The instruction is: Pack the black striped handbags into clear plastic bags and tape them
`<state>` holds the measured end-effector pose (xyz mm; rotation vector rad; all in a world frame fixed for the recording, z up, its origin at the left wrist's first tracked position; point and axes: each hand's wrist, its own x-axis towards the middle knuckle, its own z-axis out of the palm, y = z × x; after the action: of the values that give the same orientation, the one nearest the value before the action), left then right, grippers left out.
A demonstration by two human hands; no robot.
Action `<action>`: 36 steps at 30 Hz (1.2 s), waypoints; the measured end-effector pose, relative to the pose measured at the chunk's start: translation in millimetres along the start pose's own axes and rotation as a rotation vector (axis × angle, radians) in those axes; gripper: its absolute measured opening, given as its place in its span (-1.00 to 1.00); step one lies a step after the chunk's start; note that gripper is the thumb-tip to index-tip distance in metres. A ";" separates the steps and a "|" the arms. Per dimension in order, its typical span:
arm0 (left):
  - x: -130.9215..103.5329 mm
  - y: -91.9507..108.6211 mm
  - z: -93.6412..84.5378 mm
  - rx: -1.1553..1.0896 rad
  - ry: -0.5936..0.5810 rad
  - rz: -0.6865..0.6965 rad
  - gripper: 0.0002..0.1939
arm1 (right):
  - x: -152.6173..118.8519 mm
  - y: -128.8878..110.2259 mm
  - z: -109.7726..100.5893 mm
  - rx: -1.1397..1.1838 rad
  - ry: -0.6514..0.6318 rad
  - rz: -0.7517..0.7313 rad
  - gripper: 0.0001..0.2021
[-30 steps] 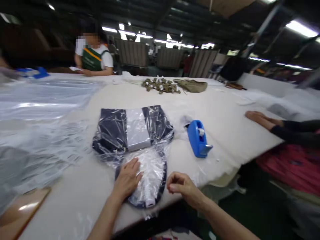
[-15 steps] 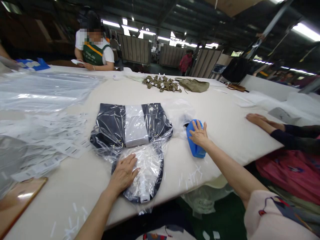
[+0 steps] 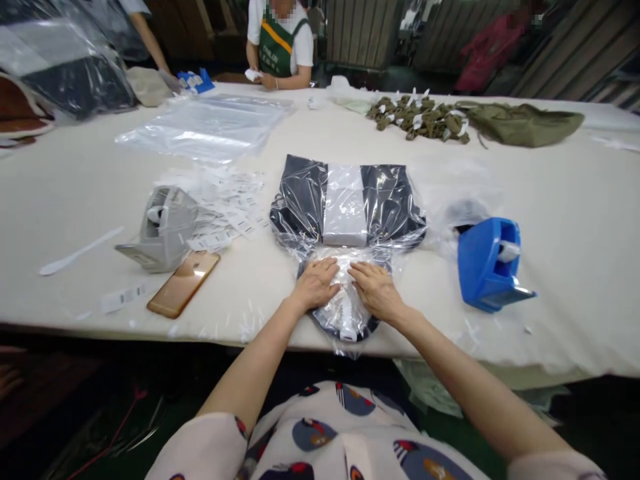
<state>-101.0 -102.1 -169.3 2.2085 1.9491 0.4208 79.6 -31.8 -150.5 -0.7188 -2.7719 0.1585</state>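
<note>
A dark bag in a clear plastic sleeve lies flat before me, a pale paper band across its middle. My left hand rests flat on the lower left of the plastic, over the bag's looped strap. Opposite it, my right hand is spread on the lower right of the plastic. Both palms face down, and neither hand grips anything. To the right stands a blue tape dispenser, apart from my right hand.
On the left are a grey tape dispenser, a phone and scattered printed labels. Clear plastic sleeves lie behind them. Olive straps and an olive bag are at the back. A co-worker in a green apron stands across the table.
My right hand has left the blue dispenser and come onto the plastic beside my left hand. The view has swung left, bringing the grey dispenser and whole phone into sight.
</note>
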 end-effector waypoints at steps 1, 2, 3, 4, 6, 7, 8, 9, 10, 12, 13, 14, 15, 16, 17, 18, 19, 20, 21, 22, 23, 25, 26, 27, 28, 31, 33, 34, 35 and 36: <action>1.4 -0.9 1.0 -0.022 -0.001 -0.008 -0.61 | 8.7 -4.9 6.4 -0.021 -0.044 0.006 -0.67; 3.7 -2.4 1.7 -0.055 0.001 -0.018 -0.62 | 16.4 -7.5 11.2 -0.039 -0.091 0.016 -0.65; 6.5 -4.5 1.7 -0.098 0.002 -0.029 -0.63 | 22.8 -8.2 14.4 -0.054 -0.136 0.028 -0.65; 9.6 -6.8 0.8 -0.153 0.003 -0.042 -0.64 | 27.9 -7.8 16.1 -0.063 -0.178 0.039 -0.65; 14.7 -11.0 -4.7 -0.287 0.014 -0.080 -0.68 | 34.4 -5.0 15.4 -0.069 -0.245 0.050 -0.68; 15.4 -11.9 -9.1 -0.348 0.037 -0.096 -0.70 | 36.2 -3.5 13.7 -0.067 -0.267 0.054 -0.70; 13.9 -11.5 -14.1 -0.389 0.075 -0.102 -0.72 | 37.4 -2.0 11.6 -0.062 -0.283 0.058 -0.72; 9.8 -9.3 -19.0 -0.404 0.122 -0.095 -0.74 | 38.1 -0.8 9.6 -0.055 -0.295 0.059 -0.74; 2.9 -5.3 -23.1 -0.387 0.166 -0.077 -0.75 | 38.4 0.1 7.8 -0.046 -0.303 0.058 -0.75; -18.3 7.8 -26.5 -0.291 0.211 -0.026 -0.77 | 38.7 1.4 5.6 -0.032 -0.310 0.061 -0.75; -31.4 16.2 -25.2 -0.242 0.208 -0.005 -0.77 | 38.8 1.8 5.3 -0.028 -0.311 0.064 -0.75; -44.9 25.0 -22.0 -0.207 0.195 0.018 -0.77 | 38.9 2.2 5.3 -0.026 -0.312 0.068 -0.74; -57.9 34.0 -17.3 -0.189 0.185 0.040 -0.76 | 39.1 2.4 5.7 -0.026 -0.312 0.072 -0.74; -69.5 42.6 -11.5 -0.183 0.189 0.061 -0.74 | 39.2 2.5 6.3 -0.025 -0.310 0.072 -0.74; -79.0 50.6 -5.5 -0.180 0.205 0.078 -0.71 | 39.1 2.4 6.8 -0.025 -0.307 0.068 -0.74; -86.0 57.7 0.4 -0.172 0.229 0.082 -0.67 | 38.7 2.0 7.2 -0.024 -0.300 0.064 -0.74; -90.5 63.8 5.6 -0.155 0.259 0.071 -0.62 | 37.9 1.4 7.5 -0.023 -0.288 0.058 -0.74; -92.7 68.7 9.9 -0.130 0.290 0.052 -0.59 | 36.6 0.8 7.8 -0.022 -0.271 0.050 -0.74; -93.1 72.1 13.3 -0.102 0.312 0.038 -0.58 | 34.9 0.2 8.4 -0.023 -0.251 0.042 -0.74; -92.3 74.2 16.0 -0.072 0.322 0.037 -0.60 | 32.9 0.2 9.8 -0.025 -0.227 0.034 -0.74; -90.9 74.8 18.0 -0.042 0.320 0.047 -0.62 | 30.8 0.8 12.2 -0.028 -0.202 0.023 -0.74; -87.9 72.9 20.7 0.011 0.292 0.078 -0.66 | 27.8 4.2 20.6 -0.029 -0.134 0.002 -0.73; -87.0 71.4 21.5 0.034 0.276 0.086 -0.66 | 27.0 6.6 25.9 -0.024 -0.102 -0.010 -0.72; -86.7 70.2 22.0 0.054 0.269 0.086 -0.66 | 26.5 9.1 31.3 -0.015 -0.070 -0.016 -0.72; -87.0 69.6 22.1 0.072 0.267 0.084 -0.66 | 26.4 11.6 36.0 -0.003 -0.044 -0.021 -0.71; -89.0 71.3 21.1 0.108 0.281 0.089 -0.65 | 25.4 15.6 41.4 0.043 0.020 -0.043 -0.67; -90.0 72.5 20.8 0.127 0.290 0.090 -0.64 | 21.3 13.5 35.8 0.055 0.122 -0.080 -0.65; -90.1 72.3 21.0 0.136 0.296 0.090 -0.64 | 17.0 10.7 30.8 0.053 0.195 -0.104 -0.64; -89.9 71.4 21.5 0.145 0.302 0.091 -0.64 | 10.5 6.9 25.1 0.047 0.268 -0.126 -0.65; -89.6 70.1 22.2 0.152 0.306 0.094 -0.64 | 1.7 1.9 19.0 0.039 0.333 -0.142 -0.67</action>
<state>-37.6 -198.7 -177.8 2.4628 2.0920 0.6817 73.6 -30.0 -168.6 -0.4857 -2.4814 0.0577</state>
